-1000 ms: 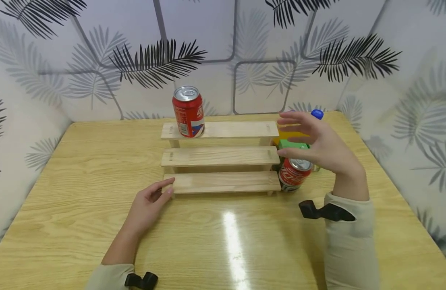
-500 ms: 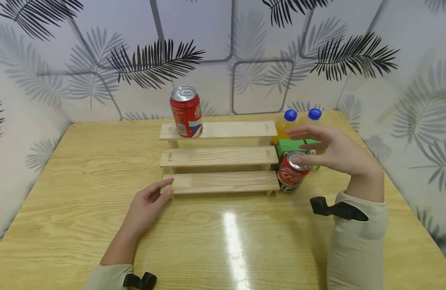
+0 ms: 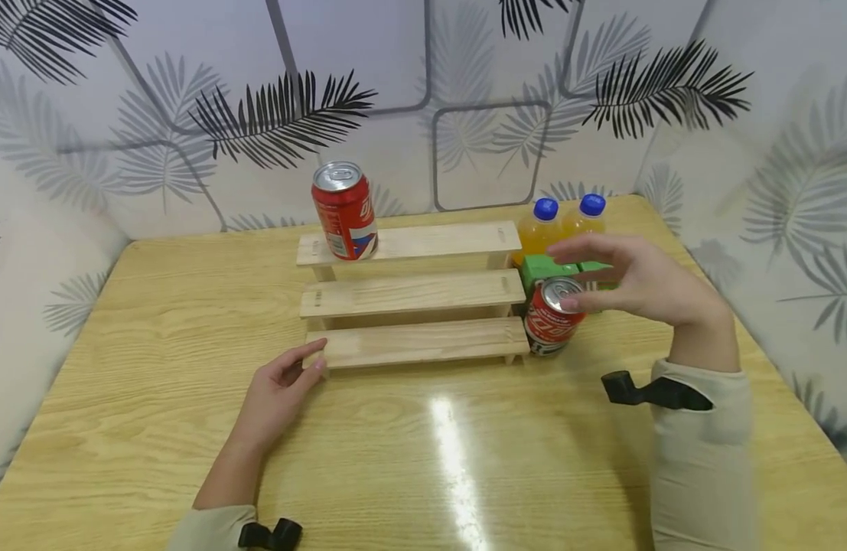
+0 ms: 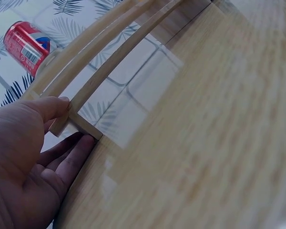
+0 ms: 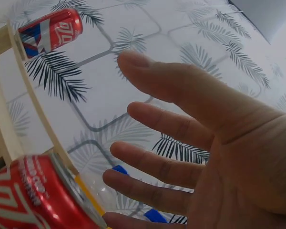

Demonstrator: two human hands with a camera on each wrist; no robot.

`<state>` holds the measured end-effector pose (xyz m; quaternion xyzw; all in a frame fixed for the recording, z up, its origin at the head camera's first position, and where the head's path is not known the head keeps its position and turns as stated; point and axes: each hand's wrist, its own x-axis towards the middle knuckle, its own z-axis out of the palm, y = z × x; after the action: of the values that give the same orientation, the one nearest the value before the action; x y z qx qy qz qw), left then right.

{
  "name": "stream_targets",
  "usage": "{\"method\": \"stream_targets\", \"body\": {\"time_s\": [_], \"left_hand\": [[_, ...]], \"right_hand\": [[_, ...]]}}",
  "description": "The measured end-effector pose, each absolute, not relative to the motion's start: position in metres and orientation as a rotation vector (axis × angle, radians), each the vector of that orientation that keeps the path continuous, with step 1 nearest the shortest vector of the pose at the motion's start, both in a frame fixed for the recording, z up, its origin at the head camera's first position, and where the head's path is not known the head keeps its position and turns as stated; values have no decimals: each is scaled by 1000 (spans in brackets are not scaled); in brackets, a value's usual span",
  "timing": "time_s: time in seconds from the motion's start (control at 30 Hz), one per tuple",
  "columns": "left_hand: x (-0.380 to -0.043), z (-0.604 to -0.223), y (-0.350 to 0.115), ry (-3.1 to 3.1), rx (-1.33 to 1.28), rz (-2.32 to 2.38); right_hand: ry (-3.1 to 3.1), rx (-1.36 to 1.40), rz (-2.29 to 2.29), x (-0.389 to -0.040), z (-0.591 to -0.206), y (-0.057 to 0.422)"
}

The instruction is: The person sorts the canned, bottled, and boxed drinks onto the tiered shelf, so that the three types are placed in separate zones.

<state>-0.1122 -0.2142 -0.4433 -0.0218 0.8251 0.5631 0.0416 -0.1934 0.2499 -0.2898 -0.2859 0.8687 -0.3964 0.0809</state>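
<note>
One can atop wooden rack, left hand pinching rack's end; second can near right hand, fingers spread wide.

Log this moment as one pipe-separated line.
left hand: holds left end of wooden rack | right hand: spread near lower red can, gripping nothing | upper red can: upright on top step

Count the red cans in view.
2: one can on the top shelf of the rack, at left; another can on the table, right of the rack. Others may be hidden.
</note>
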Motion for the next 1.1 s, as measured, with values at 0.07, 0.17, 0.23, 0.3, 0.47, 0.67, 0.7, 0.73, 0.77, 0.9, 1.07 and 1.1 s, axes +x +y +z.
{"method": "stream_targets", "body": {"time_s": [0.07, 0.17, 0.23, 0.3, 0.47, 0.67, 0.7, 0.73, 0.77, 0.9, 1.07, 1.1], "left_hand": [[-111, -443, -215, 2525, -53, 1724], [-111, -442, -215, 2523, -39, 1725], [-111, -442, -215, 2526, -41, 1721], [-111, -442, -216, 2529, -48, 1717], [-110, -442, -217, 2538, -49, 1716], [-110, -445, -214, 2529, -1, 1758], [-110, -446, -213, 2529, 6, 1761], [-110, -447, -213, 2528, 10, 1763], [-111, -447, -212, 2530, 11, 1759], [-111, -447, -213, 2547, -10, 1731], [-111, -446, -217, 2560, -34, 1719], [-111, -445, -217, 2564, -40, 1719]], "right_hand": [[2610, -869, -1170, -193, -294, 253], [2621, -888, -1164, -191, -301, 259], [2625, -907, -1169, -190, -304, 262], [2626, -934, -1187, -189, -307, 264], [2641, -952, -1248, -189, -313, 265], [2646, -911, -1240, -187, -320, 269], [2644, -906, -1233, -186, -321, 270], [2638, -900, -1227, -185, -322, 271], [2637, -889, -1220, -185, -323, 273], [2637, -891, -1194, -185, -324, 276], [2634, -863, -1158, -188, -321, 277], [2631, -849, -1154, -188, -321, 276]]}}
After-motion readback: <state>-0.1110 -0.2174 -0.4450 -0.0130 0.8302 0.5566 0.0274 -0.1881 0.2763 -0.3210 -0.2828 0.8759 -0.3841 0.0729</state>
